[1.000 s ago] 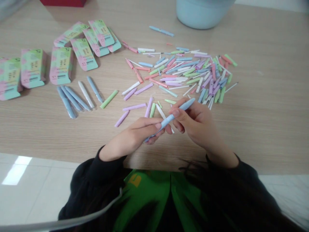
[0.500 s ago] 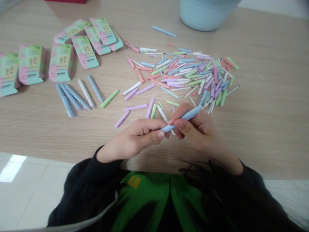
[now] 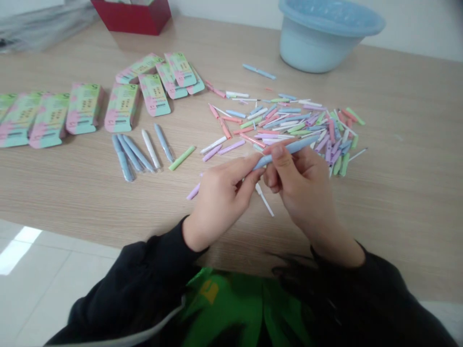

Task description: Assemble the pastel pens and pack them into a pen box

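A light blue pen (image 3: 302,143) is held between my two hands, over the near side of the table. My left hand (image 3: 227,188) pinches its lower left end. My right hand (image 3: 302,178) grips it farther up, with the thumb on top and the tip pointing to the upper right. Just beyond my hands spreads a heap of loose pen parts (image 3: 289,120) in blue, purple, green, white and pink. A thin white pen piece (image 3: 265,200) lies under the gap between my hands. A purple pen part (image 3: 193,192) is partly hidden by my left hand.
To the left lie several blue pens (image 3: 133,152), a white pen (image 3: 150,148) and a green tube (image 3: 182,158). Behind them stand several pink and green boxes (image 3: 121,108). A blue basin (image 3: 314,46) and a red box (image 3: 133,19) are at the back.
My left hand has turned over, its back now facing up, still at the pen's lower end. The pen has risen slightly. The view has tilted up, showing more of the basin and red box.
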The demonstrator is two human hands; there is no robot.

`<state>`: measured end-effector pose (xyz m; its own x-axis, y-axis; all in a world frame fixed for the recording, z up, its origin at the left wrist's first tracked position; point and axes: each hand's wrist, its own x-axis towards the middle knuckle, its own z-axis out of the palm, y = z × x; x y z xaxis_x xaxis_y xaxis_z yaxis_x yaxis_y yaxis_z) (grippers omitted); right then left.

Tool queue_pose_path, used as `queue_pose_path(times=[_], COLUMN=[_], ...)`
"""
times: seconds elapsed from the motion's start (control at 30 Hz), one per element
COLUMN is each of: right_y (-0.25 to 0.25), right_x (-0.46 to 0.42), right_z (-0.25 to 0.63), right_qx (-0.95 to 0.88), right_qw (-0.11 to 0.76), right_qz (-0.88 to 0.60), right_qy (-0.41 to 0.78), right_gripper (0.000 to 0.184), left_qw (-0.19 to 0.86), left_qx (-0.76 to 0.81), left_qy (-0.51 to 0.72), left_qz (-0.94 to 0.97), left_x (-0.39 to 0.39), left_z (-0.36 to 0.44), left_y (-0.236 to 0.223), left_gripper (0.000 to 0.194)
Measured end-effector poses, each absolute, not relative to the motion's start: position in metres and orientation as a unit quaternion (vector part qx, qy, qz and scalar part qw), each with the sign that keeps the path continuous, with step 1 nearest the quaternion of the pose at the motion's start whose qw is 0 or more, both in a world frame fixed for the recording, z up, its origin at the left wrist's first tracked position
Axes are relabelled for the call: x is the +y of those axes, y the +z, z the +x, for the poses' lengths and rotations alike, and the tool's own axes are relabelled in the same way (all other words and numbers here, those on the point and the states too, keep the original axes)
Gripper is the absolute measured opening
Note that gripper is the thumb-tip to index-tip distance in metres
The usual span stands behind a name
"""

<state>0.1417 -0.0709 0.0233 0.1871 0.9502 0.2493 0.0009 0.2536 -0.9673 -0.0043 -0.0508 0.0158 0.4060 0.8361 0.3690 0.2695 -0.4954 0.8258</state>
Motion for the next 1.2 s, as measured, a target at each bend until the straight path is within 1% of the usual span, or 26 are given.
queue_pose_path(times=[0.03,0.07,0.13,0.2,0.27,0.33,0.4,0.53,0.6,0.7,0.77,0.93,1.07,1.2], right_y=[0.028,0.033,0.042,0.050,0.055,0.055,0.051,0.035,0.027,0.019,0.017,0.017,0.018,0.020], right_x=[-0.064,-0.057,-0.042,-0.031,-0.024,-0.022,-0.021,-0.021,-0.021,-0.022,-0.023,-0.026,-0.029,-0.033], right_z=[0.145,0.150,0.162,0.173,0.182,0.185,0.185,0.183,0.182,0.183,0.184,0.182,0.180,0.184], right_qx=[-0.515,-0.526,-0.553,-0.583,-0.608,-0.609,-0.587,-0.547,-0.542,-0.514,-0.499,-0.495,-0.469,-0.478], right_qw=[0.610,0.606,0.583,0.560,0.545,0.550,0.565,0.578,0.578,0.613,0.627,0.622,0.639,0.616], right_qz=[-0.463,-0.460,-0.464,-0.475,-0.479,-0.470,-0.450,-0.423,-0.431,-0.444,-0.453,-0.484,-0.463,-0.438], right_qy=[0.385,0.381,0.373,0.348,0.321,0.324,0.366,0.434,0.432,0.404,0.390,0.366,0.395,0.447], right_gripper=[0.030,0.031,0.035,0.038,0.037,0.036,0.037,0.033,0.026,0.015,0.013,0.006,0.004,0.006], left_qw=[0.401,0.476,0.637,0.756,0.825,0.865,0.887,0.898,0.899,0.888,0.879,0.878,0.891,0.902], left_qx=[0.351,0.332,0.284,0.241,0.196,0.146,0.115,0.128,0.137,0.157,0.168,0.173,0.158,0.139], left_qy=[0.393,0.362,0.281,0.242,0.227,0.212,0.201,0.196,0.185,0.192,0.207,0.221,0.209,0.177], left_qz=[0.749,0.730,0.660,0.559,0.480,0.431,0.399,0.372,0.372,0.386,0.396,0.388,0.372,0.367], left_x=[-0.042,-0.032,-0.013,0.002,0.009,0.009,0.005,0.001,0.002,0.002,0.000,-0.003,-0.001,-0.001], left_z=[-0.004,-0.003,0.001,0.008,0.016,0.022,0.025,0.025,0.024,0.025,0.026,0.027,0.024,0.021], left_y=[0.023,0.030,0.041,0.046,0.045,0.041,0.037,0.030,0.027,0.022,0.019,0.014,0.013,0.017], left_gripper=[0.016,0.018,0.031,0.030,0.028,0.029,0.028,0.030,0.031,0.032,0.031,0.028,0.029,0.035])
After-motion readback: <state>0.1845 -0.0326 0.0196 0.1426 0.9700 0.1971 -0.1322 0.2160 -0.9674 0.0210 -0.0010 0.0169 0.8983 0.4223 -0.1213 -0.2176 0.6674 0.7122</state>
